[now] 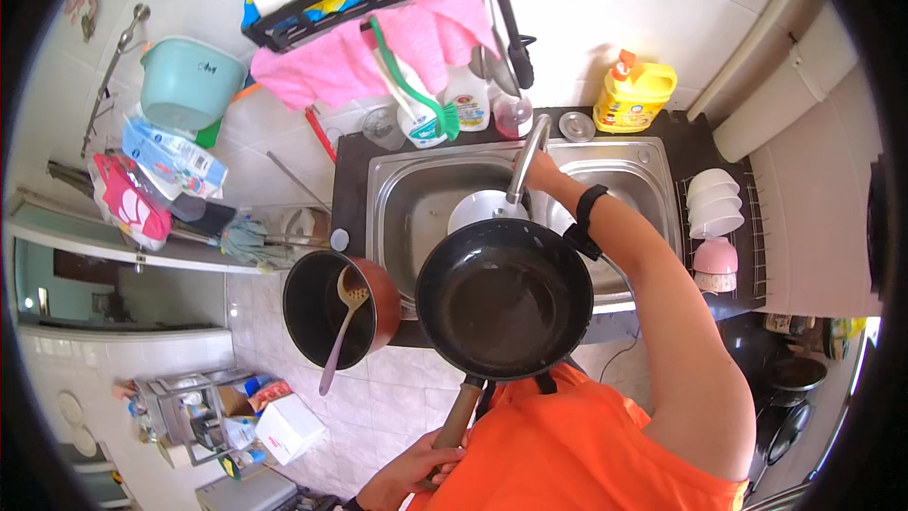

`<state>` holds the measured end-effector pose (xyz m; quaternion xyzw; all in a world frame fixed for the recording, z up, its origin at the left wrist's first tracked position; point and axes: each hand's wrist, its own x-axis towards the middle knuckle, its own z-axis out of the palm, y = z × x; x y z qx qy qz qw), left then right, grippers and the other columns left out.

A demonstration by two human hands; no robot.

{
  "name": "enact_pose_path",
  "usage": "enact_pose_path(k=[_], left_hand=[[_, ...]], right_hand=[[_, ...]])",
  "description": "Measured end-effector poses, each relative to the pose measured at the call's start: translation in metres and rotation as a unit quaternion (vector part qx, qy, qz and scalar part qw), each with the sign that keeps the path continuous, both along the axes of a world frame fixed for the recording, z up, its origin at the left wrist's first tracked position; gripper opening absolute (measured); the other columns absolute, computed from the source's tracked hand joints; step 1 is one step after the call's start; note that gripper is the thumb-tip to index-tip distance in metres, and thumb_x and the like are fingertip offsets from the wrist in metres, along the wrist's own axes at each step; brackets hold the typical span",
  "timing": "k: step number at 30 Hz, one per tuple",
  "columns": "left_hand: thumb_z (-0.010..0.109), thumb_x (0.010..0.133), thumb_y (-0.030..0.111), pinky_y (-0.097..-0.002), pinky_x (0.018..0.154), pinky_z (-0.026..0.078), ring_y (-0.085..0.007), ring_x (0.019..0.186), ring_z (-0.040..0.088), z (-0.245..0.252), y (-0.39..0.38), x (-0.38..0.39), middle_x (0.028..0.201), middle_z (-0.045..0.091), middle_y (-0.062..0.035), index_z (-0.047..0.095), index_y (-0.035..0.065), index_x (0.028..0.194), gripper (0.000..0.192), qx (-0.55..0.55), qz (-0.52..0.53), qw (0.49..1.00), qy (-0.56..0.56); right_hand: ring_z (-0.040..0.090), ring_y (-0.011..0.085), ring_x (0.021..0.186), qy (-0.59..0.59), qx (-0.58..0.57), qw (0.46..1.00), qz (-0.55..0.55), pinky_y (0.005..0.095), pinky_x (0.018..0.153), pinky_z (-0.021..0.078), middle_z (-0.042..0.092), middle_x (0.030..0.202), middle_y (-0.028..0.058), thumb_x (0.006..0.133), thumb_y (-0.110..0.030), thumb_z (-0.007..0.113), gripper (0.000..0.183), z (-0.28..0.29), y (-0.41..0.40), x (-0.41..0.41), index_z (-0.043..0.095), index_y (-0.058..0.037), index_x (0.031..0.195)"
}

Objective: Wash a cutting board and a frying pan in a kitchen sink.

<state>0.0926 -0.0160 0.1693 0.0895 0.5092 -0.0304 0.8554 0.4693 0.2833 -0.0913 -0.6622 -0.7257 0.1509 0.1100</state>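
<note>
My left hand (425, 461) grips the brown handle of a black frying pan (505, 298). The pan is held over the front of the steel double sink, its dark inside facing up with a wet sheen. Stretched past the pan, my right hand (545, 172) is at the faucet (528, 156), its fingers curled behind the spout and partly hidden by it. Below the spout, a white dish (486, 209) sits in the left basin (418, 191), its front covered by the pan.
Left of the pan stands a reddish-brown pot (379, 305) with a slotted spoon (344, 333) in it. Bottles, a green brush (447, 121) and a yellow detergent jug (635, 99) line the back. White bowls (715, 202) and a pink bowl (715, 255) sit on the right rack.
</note>
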Motion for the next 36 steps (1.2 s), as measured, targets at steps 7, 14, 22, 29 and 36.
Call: enact_pose_path(k=[7,14,22,29,36], left_hand=[[0.053,0.085,0.005,-0.0189,0.039,0.028,-0.0061,0.042,0.033,-0.003,0.011,-0.014,0.06,0.038,0.0011,0.043,0.0038,0.11,0.027,-0.027,0.022,0.999,-0.006],[0.049,0.089,0.006,-0.0167,0.037,0.027,-0.0042,0.042,0.032,-0.015,0.01,-0.03,0.061,0.038,0.0025,0.043,0.0075,0.117,0.029,-0.124,0.117,0.984,-0.048],[0.047,0.09,0.007,-0.0151,0.033,0.029,-0.0031,0.037,0.034,-0.029,0.009,-0.034,0.055,0.037,0.0039,0.042,0.0055,0.104,0.015,-0.19,0.175,0.951,-0.168],[0.054,0.087,0.009,-0.0208,0.036,0.029,-0.0051,0.036,0.033,-0.121,-0.003,-0.043,0.052,0.037,0.0049,0.044,0.0098,0.096,0.013,-0.118,0.07,0.955,-0.261],[0.06,0.083,0.011,-0.0235,0.038,0.032,-0.0088,0.038,0.037,-0.167,0.004,-0.013,0.053,0.038,0.0016,0.041,0.0105,0.092,0.02,0.05,-0.041,0.972,-0.224]], right_hand=[[0.061,0.0344,0.075,0.055,0.098,0.983,0.145,0.0426,0.067,0.0484,0.06,0.077,0.0192,0.083,-0.026,0.054,0.028,0.031,0.0,-0.007,0.059,-0.0001,0.075],[0.062,0.0309,0.081,0.221,-0.149,0.955,-0.128,0.0393,0.072,0.0478,0.064,0.087,0.0181,0.082,-0.028,0.063,0.025,0.093,-0.093,0.008,0.062,-0.0046,0.089],[0.058,0.0109,0.063,0.299,-0.052,0.914,-0.268,0.0273,0.058,0.0466,0.062,0.072,0.0053,0.084,-0.023,0.064,0.02,0.128,-0.199,0.036,0.061,-0.0038,0.088],[0.055,0.0083,0.064,0.359,0.041,0.871,-0.333,0.024,0.053,0.045,0.06,0.072,0.0026,0.088,-0.023,0.06,0.02,0.165,-0.238,0.045,0.059,-0.0035,0.091],[0.056,0.0081,0.064,0.4,0.034,0.83,-0.387,0.0234,0.05,0.0441,0.06,0.073,0.0018,0.087,-0.027,0.061,0.022,0.157,-0.262,0.039,0.059,-0.0053,0.09]])
